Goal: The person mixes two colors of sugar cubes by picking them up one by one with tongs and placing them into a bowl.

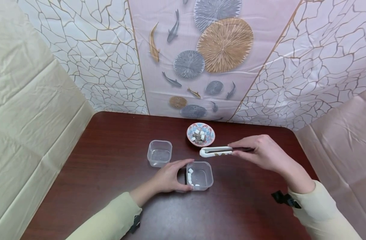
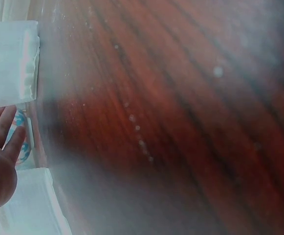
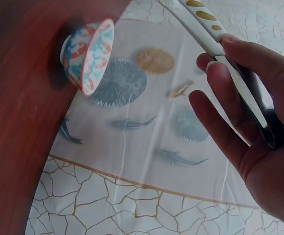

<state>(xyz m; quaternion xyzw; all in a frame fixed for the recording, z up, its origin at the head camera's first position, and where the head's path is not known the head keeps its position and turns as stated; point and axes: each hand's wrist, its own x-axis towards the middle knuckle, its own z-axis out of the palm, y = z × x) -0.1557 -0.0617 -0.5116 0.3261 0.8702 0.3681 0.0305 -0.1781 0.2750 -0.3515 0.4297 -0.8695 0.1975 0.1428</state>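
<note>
My left hand [image 1: 169, 177] grips the near clear plastic container [image 1: 207, 176] by its left side, thumb at the front corner and a finger at the back corner. Several small white cubes [image 1: 190, 176] lie along that container's left wall. My right hand [image 1: 262, 153] holds a pair of tongs [image 1: 217, 151] with white ends and a dark handle; they point left, above the table between bowl and container. Their tips lie outside the right wrist view. The patterned bowl [image 3: 90, 56] behind them contains white cubes [image 1: 202, 137] and grey-brown lumps [image 1: 197, 136].
A second clear plastic container [image 1: 159, 150] stands to the left, behind my left hand. All of it is on a dark red-brown wooden table [image 1: 116, 166]. A patterned cloth [image 1: 189, 90] hangs along the back edge, with pale cloths at both sides.
</note>
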